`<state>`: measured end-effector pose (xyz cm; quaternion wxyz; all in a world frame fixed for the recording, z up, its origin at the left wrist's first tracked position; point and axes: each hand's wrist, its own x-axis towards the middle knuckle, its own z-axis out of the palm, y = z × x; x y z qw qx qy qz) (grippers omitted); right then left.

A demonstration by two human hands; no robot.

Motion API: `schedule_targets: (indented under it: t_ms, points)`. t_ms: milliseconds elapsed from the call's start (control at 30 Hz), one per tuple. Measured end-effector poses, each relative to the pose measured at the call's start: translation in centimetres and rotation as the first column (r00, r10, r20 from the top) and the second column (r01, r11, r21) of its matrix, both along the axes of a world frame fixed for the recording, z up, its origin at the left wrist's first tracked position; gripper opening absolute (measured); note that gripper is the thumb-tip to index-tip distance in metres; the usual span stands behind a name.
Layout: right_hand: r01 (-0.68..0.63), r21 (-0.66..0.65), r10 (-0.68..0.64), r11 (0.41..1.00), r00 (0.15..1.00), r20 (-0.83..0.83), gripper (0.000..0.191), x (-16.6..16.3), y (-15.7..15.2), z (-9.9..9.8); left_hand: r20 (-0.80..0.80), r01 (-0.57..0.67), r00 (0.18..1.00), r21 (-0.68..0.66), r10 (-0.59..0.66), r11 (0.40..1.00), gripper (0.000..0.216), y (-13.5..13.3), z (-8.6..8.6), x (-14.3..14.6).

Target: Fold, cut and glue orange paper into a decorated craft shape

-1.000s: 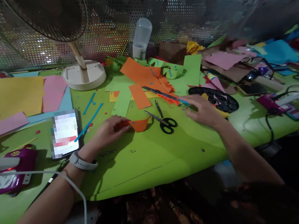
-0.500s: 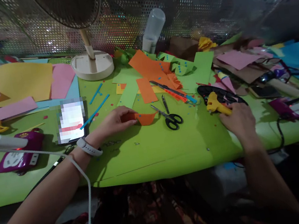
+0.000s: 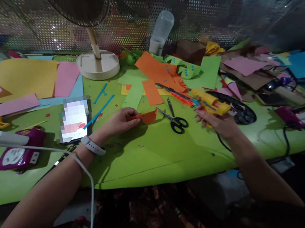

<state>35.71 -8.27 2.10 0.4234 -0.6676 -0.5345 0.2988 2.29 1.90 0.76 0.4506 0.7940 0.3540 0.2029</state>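
Between the thumb and fingers of my left hand (image 3: 124,119) is a small folded piece of orange paper (image 3: 150,117), held just over the green table (image 3: 148,158). My right hand (image 3: 219,122) is closed around a yellow glue gun (image 3: 209,102), raised off the table and blurred by motion; a dark cord hangs below it. Black-handled scissors (image 3: 178,123) lie open between my hands, with a slim metal tool (image 3: 170,107) beside them. Behind the glue gun sits a black tray with round hollows (image 3: 245,111).
A lit phone (image 3: 75,119) and purple power strip (image 3: 20,149) lie at the left, with a white cable crossing my left forearm. A fan (image 3: 99,66) and tilted plastic bottle (image 3: 163,29) stand at the back. Orange paper sheets (image 3: 153,92) and green scraps cover the middle.
My right hand has lifted the glue gun from the black tray and brought it left, toward the orange paper. My left hand keeps its pinch, the paper slightly turned.
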Motion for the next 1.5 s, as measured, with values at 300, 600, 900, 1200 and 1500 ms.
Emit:
schedule_targets:
  t_ms: [300, 600, 900, 1200, 1500]
  points:
    - [-0.517, -0.17, 0.496, 0.839, 0.855, -0.153, 0.036, -7.3, 1.9, -0.1, 0.093, 0.046, 0.995, -0.252, -0.023, 0.967, 0.03, 0.6, -0.3, -1.3]
    - [-0.452, -0.199, 0.434, 0.87, 0.892, -0.128, 0.034, -7.2, 1.5, -1.2, 0.068, 0.048, 0.997, -0.272, -0.031, 0.961, 0.029, 0.6, 0.3, -1.6]
    - [-0.479, -0.173, 0.463, 0.861, 0.878, -0.124, 0.031, -7.5, 1.6, -1.5, 0.044, 0.039, 0.999, -0.272, -0.028, 0.962, 0.03, 0.6, 0.3, -1.6]
    - [-0.483, -0.178, 0.473, 0.857, 0.876, -0.098, 0.03, -7.4, 1.6, -1.8, 0.064, 0.048, 0.997, -0.291, -0.031, 0.956, 0.028, 0.3, 0.5, -1.5]
    - [-0.484, -0.173, 0.475, 0.858, 0.875, -0.096, 0.031, -7.5, 1.6, -1.6, 0.072, 0.051, 0.997, -0.295, -0.031, 0.954, 0.029, 0.4, 0.3, -1.6]
